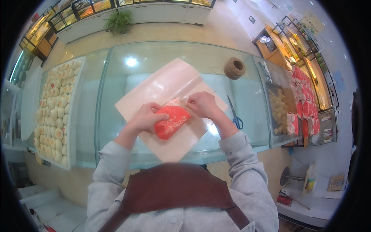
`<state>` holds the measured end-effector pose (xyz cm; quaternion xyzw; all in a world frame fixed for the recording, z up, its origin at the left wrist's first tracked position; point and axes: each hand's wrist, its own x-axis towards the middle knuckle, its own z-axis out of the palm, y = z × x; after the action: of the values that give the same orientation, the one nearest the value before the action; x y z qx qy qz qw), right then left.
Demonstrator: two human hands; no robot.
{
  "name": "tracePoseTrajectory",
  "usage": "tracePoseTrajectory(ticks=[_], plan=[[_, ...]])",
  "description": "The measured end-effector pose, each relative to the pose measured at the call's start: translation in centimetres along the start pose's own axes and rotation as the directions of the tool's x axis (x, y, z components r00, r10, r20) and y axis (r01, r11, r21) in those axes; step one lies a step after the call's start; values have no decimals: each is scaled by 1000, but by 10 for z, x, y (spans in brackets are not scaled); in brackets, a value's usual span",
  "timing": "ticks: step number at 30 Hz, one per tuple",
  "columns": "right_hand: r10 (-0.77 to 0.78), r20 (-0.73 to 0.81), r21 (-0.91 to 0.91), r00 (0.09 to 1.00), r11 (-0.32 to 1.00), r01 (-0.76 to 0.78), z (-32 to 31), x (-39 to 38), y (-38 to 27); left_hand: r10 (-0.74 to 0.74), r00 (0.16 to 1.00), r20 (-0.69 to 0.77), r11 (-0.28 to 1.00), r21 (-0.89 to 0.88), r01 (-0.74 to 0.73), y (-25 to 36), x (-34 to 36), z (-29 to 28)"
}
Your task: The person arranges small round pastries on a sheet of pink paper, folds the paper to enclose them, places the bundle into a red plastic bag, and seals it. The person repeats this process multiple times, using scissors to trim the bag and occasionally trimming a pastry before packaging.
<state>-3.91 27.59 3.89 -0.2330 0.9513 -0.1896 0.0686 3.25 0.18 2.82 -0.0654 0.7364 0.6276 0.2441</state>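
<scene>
A red paper packet with white print lies on square sheets of pale paper on a glass counter. My left hand grips the packet's left end, thumb on top. My right hand is pinched at its upper right, by the folded pale paper, possibly on thin string; the pinched item is too small to make out. Blue-handled scissors lie right of the paper. A spool of brown twine sits at the back right of the counter.
A white tray of pale round pastries stands at left. On the right are brown round pastries, several red-and-white packets and display shelving. A plant and display cases stand beyond the counter.
</scene>
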Motion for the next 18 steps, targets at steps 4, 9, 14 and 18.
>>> tracePoseTrajectory(ticks=[4, 9, 14, 18], plan=[[-90, -165, 171, 982, 978, 118, -11, -8, -54, -45, 998, -46, 998, 33, 46, -2, 5, 4], [-256, 41, 211, 966, 947, 242, 0, 9, -92, -17, 994, -110, 991, 128, 31, -1, 2, 7], [-232, -21, 392, 972, 893, 222, -6, -3, -83, 853, 473, -220, 436, 798, -415, -18, -23, 32], [-222, -135, 273, 966, 929, 252, -39, -1, -60, 898, 427, 107, 171, 809, -562, -10, -20, 33]])
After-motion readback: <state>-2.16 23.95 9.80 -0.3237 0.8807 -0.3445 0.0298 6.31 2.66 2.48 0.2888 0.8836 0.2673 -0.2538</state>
